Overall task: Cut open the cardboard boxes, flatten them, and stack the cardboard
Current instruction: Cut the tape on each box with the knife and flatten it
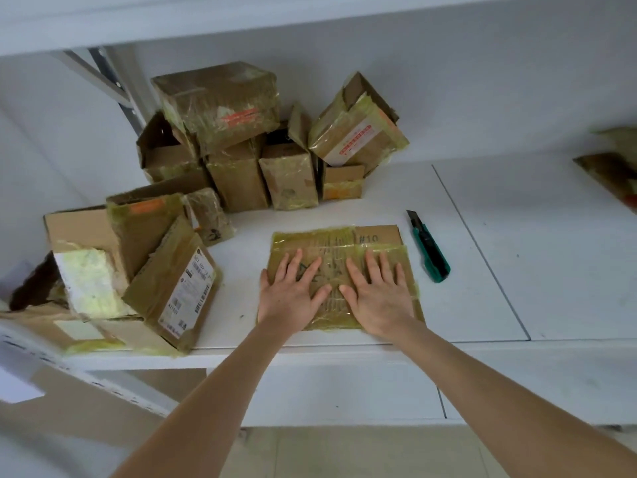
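Note:
A flattened cardboard box (344, 241), taped and marked "#10", lies near the front edge of the white table (482, 305). My left hand (291, 293) presses flat on its left half with fingers spread. My right hand (375, 293) presses flat on its right half, fingers straight. A green utility knife (429, 248) lies on the table just right of the cardboard, untouched.
Several taped cardboard boxes (238, 143) are piled at the back of the table. More boxes (138, 270) lean at the left front corner. Flat cardboard (613, 177) lies at the far right edge. A white shelf (241, 19) hangs overhead.

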The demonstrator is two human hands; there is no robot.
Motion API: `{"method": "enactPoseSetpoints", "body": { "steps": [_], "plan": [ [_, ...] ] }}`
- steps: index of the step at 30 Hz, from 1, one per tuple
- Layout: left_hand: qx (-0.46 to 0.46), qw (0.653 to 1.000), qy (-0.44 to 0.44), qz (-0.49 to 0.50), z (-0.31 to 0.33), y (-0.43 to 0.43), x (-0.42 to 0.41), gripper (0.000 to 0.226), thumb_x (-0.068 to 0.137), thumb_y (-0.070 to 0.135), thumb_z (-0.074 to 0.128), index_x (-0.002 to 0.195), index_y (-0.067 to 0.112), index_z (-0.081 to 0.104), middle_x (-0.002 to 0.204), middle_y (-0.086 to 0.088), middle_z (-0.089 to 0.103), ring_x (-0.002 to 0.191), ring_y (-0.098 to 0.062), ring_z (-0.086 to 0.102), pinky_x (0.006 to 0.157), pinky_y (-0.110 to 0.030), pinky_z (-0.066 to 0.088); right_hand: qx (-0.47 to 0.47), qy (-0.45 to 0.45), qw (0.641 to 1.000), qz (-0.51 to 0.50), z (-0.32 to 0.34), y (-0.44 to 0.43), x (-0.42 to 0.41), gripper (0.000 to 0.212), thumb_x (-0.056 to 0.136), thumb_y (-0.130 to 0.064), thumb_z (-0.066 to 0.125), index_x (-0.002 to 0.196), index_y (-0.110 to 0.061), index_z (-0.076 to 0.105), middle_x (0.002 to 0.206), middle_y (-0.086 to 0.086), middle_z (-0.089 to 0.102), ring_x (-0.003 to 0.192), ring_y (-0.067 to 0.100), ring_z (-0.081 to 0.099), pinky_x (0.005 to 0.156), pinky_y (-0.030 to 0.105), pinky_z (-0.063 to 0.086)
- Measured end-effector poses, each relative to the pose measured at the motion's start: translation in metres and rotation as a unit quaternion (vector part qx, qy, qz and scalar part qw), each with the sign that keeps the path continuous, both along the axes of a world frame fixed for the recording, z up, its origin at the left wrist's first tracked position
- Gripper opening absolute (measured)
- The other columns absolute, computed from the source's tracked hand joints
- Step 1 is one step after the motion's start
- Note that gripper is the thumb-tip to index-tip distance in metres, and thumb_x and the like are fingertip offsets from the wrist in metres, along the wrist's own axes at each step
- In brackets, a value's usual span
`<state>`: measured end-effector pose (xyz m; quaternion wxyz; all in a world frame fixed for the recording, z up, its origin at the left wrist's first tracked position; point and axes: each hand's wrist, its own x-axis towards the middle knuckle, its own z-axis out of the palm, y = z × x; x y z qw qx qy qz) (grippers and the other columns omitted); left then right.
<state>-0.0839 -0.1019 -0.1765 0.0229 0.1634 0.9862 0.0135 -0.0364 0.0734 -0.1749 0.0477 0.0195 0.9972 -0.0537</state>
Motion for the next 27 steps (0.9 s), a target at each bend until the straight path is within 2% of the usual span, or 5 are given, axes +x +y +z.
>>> {"method": "enactPoseSetpoints", "body": {
  "steps": [12,16,20,24,27],
  "plan": [
    [0.031,0.999,0.033,-0.006,0.003,-0.001,0.005,0.063,0.09,0.066,0.008,0.15,0.044,0.009,0.161,0.006,0.002,0.148,-0.016,-0.002,0.116,-0.05,0.005,0.005,0.023,1.0,-0.009,0.007,-0.003,0.005,0.061,0.097,-0.057,0.002,0.153,-0.034,0.001,0.162,0.005,-0.008,0.148,0.026,-0.011,0.12,0.047,-0.004],
    [0.082,0.989,0.116,0.037,0.004,-0.004,0.015,0.053,0.094,0.049,0.031,0.142,0.028,0.039,0.152,-0.005,0.033,0.137,-0.023,0.032,0.112,-0.044,0.025,-0.113,0.069,0.99,-0.039,0.022,0.002,0.018,0.056,0.099,-0.05,0.034,0.151,-0.03,0.026,0.16,0.005,0.014,0.147,0.024,0.011,0.12,0.04,0.014],
    [0.098,0.984,0.07,0.131,0.009,0.0,0.018,0.059,0.094,0.051,0.035,0.141,0.015,0.031,0.153,-0.018,0.023,0.138,-0.034,0.029,0.11,-0.044,0.029,-0.141,0.103,0.969,-0.175,0.034,0.013,0.037,0.074,0.086,-0.049,0.063,0.146,-0.025,0.025,0.154,0.009,0.022,0.138,0.029,0.031,0.104,0.042,0.04],
    [0.214,0.959,0.027,0.185,0.034,0.008,0.019,0.062,0.091,0.043,0.051,0.142,0.015,0.03,0.148,-0.014,0.033,0.13,-0.035,0.04,0.102,-0.046,0.037,-0.293,0.043,0.913,-0.282,0.052,0.031,0.041,0.092,0.074,-0.042,0.079,0.147,-0.024,0.024,0.143,0.01,0.039,0.125,0.033,0.047,0.1,0.042,0.044],
    [0.343,0.913,0.029,0.218,0.062,0.012,0.019,0.06,0.09,0.032,0.057,0.144,0.02,0.032,0.144,-0.01,0.037,0.119,-0.036,0.05,0.094,-0.048,0.045,-0.49,0.06,0.812,-0.311,0.065,0.047,0.045,0.087,0.073,-0.026,0.083,0.143,-0.013,0.034,0.137,0.006,0.051,0.114,0.022,0.053,0.095,0.031,0.041]
  ]
}}
